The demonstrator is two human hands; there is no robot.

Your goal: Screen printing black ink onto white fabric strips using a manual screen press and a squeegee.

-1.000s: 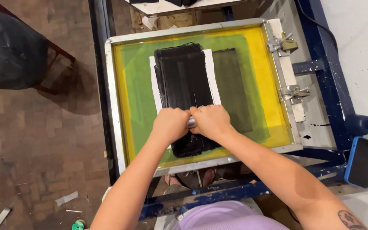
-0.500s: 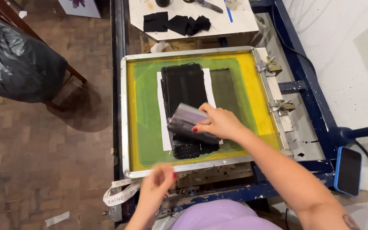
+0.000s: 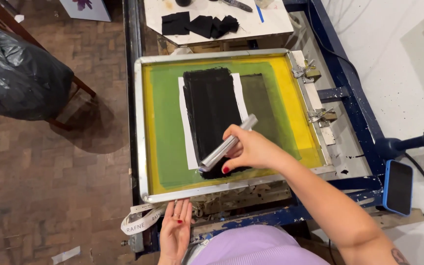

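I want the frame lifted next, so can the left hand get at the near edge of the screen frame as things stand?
Probably yes. The left hand lies open just below the screen frame, near its near-left corner, with nothing between them. The right hand holds the squeegee over the mesh, clear of that edge.

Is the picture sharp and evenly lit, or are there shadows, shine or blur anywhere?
Head view: mostly sharp and evenly lit; the metal squeegee in the right hand shows a bright sheen; the black bag glints and a soft shadow falls on the wooden floor beside it; the left hand at the screen frame is slightly soft; edges bend a little near the corners.
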